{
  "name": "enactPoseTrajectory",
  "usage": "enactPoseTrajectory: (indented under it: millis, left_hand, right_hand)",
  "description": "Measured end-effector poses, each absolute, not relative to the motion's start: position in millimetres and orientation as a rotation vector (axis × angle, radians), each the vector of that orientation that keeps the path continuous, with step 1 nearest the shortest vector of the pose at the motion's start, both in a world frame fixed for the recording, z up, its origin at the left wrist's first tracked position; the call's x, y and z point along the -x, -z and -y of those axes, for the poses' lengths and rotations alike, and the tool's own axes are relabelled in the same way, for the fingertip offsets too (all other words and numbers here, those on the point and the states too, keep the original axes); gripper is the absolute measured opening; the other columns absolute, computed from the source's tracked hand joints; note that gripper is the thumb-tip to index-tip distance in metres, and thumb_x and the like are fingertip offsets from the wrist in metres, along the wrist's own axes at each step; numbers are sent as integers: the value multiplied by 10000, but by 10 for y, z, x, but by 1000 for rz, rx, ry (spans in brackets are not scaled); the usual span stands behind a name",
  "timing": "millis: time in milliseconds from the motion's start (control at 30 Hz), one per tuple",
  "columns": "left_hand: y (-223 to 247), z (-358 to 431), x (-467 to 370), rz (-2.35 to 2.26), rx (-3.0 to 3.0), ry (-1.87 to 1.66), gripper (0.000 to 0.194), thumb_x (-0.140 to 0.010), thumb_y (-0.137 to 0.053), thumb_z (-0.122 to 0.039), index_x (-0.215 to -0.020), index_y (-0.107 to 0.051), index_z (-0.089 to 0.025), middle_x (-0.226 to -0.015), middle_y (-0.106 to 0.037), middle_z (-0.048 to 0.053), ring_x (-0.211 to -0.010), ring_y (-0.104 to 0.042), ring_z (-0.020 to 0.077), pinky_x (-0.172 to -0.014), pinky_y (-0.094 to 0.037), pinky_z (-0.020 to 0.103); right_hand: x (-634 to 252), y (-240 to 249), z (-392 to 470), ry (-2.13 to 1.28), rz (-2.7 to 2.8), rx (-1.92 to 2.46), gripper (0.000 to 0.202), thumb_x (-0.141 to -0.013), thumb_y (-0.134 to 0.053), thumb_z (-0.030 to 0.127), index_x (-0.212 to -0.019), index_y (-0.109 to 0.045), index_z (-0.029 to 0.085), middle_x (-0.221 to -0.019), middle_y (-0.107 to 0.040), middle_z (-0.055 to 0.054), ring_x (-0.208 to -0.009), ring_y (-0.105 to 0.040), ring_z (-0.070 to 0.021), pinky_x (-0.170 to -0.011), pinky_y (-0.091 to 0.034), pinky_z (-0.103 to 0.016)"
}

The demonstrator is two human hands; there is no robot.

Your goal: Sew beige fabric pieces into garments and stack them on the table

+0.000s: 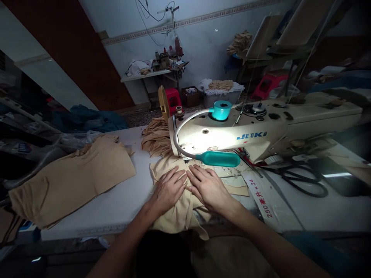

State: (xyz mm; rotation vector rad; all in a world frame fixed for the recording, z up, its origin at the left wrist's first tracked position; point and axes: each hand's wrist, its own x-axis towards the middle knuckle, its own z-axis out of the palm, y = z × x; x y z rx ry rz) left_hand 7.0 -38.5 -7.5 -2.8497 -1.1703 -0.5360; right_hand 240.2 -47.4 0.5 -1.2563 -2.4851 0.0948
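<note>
A beige fabric piece lies under the head of a white sewing machine and drapes over the table's front edge. My left hand rests flat on it just in front of the needle area, fingers stretched toward the presser foot. Close beside it, my right hand lies on the same cloth with its fingers extended. The fingertips of both hands nearly meet. A teal lamp on a bent neck hangs before the machine head and partly hides the stitching area. More gathered beige cloth lies behind the needle.
A stack of beige fabric pieces covers the table's left side. Black-handled scissors lie at the right near a white printed strip. Farther back stand another machine table, a red stool and a cloth-filled bin.
</note>
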Motion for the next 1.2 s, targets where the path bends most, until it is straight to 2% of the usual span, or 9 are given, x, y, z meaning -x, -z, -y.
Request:
enactPoseTrajectory:
  millis: [267, 433, 567, 667, 767, 833, 933, 1100, 1200]
  left_hand:
    - [15, 39, 31, 1134, 2875, 567, 364, -1113, -521, -242, -1448, -659, -204, -1495, -658, 120, -1447, -576, 285, -1150, -558, 483]
    - [-147, 296, -91, 1189, 2768, 422, 375, -1063, -544, -123, -1414, -656, -193, -1427, -689, 118, -1368, -615, 315, -1122, -553, 510]
    - [-147, 862, -259, 1148, 2786, 474, 224, -1034, -569, -94, -1176, -722, -176, -1354, -714, 115, -1372, -611, 311, -1174, -514, 491]
    - [-61, 1239, -276, 1213, 2753, 533, 152, -1015, -582, -81, -989, -712, -156, -1340, -715, 141, -1393, -600, 335, -1178, -514, 509]
    - [-17, 1416, -177, 1298, 2745, 529, 197, -993, -550, -42, -962, -706, -158, -1402, -694, 147, -1422, -580, 339, -1115, -560, 483]
    - [-34, 1423, -89, 1281, 2772, 478, 226, -983, -531, -18, -982, -710, -156, -1436, -683, 137, -1446, -560, 342, -1108, -564, 478]
    - [-103, 1337, 27, 1209, 2796, 390, 218, -976, -548, -11, -1010, -716, -145, -1417, -695, 132, -1446, -559, 362, -1125, -550, 505]
    - [-272, 1202, 105, 1291, 2749, 286, 213, -982, -548, -13, -993, -713, -147, -1247, -742, 155, -1432, -571, 384, -1103, -555, 535]
    - [-371, 1249, 7, 1277, 2804, 344, 285, -986, -517, -40, -1183, -699, -136, -1346, -704, 171, -1464, -540, 382, -1158, -518, 544]
  right_hand:
    - [-2320, -16, 595, -80, 2404, 1399, 417, -1128, -482, 330, -1479, -623, 156, -1569, -587, -213, -1439, -535, -372, -1103, -472, -556]
    - [-2280, -81, 1377, -83, 2368, 1507, 358, -1006, -595, 172, -1357, -667, 176, -1306, -716, -190, -1186, -650, -353, -967, -530, -494]
    - [-2356, -142, 1953, -124, 2487, 1402, 519, -896, -686, 112, -1409, -631, 169, -1087, -739, -129, -935, -670, -321, -875, -531, -476]
    - [-2462, -213, 2054, -217, 2587, 1294, 383, -909, -694, 107, -1284, -679, 181, -957, -722, -80, -808, -654, -279, -748, -506, -432]
    - [-2546, -317, 1844, -473, 2589, 1176, 98, -1010, -630, 169, -1057, -698, 221, -1006, -728, -70, -854, -658, -248, -757, -506, -385]
    - [-2577, -371, 1587, -586, 2542, 1068, 133, -1051, -573, 179, -1020, -696, 219, -1109, -736, -84, -967, -664, -244, -840, -521, -370]
    - [-2605, -395, 1173, -543, 2544, 939, 235, -1076, -503, 152, -1162, -716, 200, -1195, -738, -98, -1129, -644, -258, -933, -511, -384]
    - [-2700, -382, 810, -372, 2702, 959, 253, -1099, -529, 242, -1233, -739, 192, -1043, -709, -96, -992, -617, -254, -846, -475, -385]
    - [-2790, -373, 766, -401, 2691, 892, 247, -1106, -571, 355, -1189, -751, 208, -1118, -705, -102, -1100, -616, -268, -934, -471, -404]
